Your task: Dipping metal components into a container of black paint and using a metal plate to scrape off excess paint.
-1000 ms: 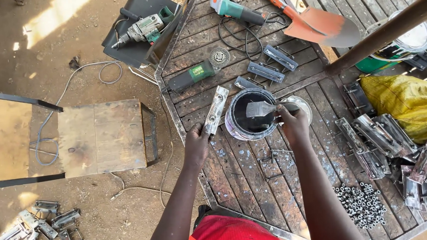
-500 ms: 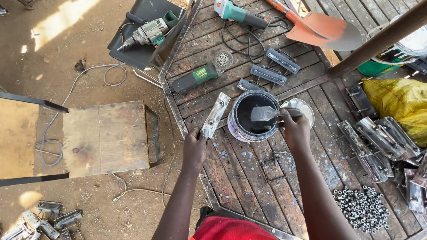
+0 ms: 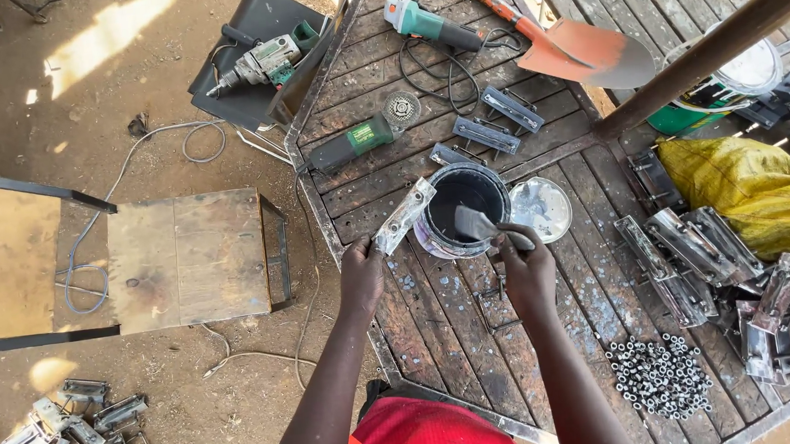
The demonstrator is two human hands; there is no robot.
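Left hand (image 3: 361, 272) gripped stiff, light-looking metal bracket (image 3: 404, 216) by its lower end; right hand (image 3: 526, 269) held paintbrush (image 3: 479, 223) over paint can (image 3: 464, 210), likely slippery

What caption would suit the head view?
Left hand holds a metal bracket while right hand dips a brush into a paint can.

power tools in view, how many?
3. Drill on the dark case upper left; angle grinder at the table's top; second grinder at its left edge. More may be hidden.

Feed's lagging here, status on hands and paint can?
Left hand holds metal bracket. Right hand dips brush in paint can. Nothing blocking.
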